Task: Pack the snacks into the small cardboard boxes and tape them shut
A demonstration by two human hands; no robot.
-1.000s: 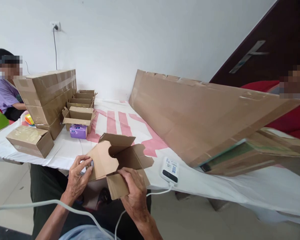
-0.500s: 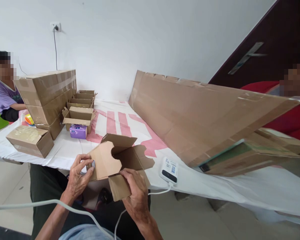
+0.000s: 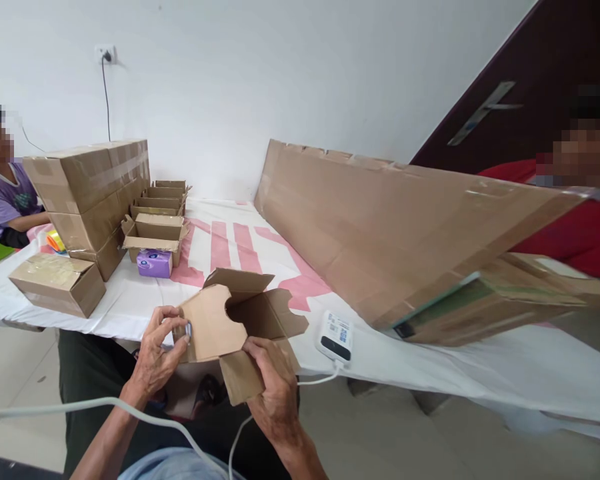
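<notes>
In the head view, holds an open box (image 3: 215,323) with both hands, over the near edge of the table (image 3: 120,300). Has the left hand (image 3: 155,353) mostly closed, pinching the box's left end between thumb and fingers, with a small pale item (image 3: 189,329) there, too small to identify. Has the right hand (image 3: 273,373) partly closed, gripping the box's near side beside a folded-out flap. Right of the box, near the same edge, shows a white device (image 3: 336,337) on a cable (image 3: 320,381). Toward the table's left edge, shows a closed carton (image 3: 57,283), stacked cartons (image 3: 95,187) and a purple pack (image 3: 155,264) just before a row of open boxes (image 3: 155,243).
</notes>
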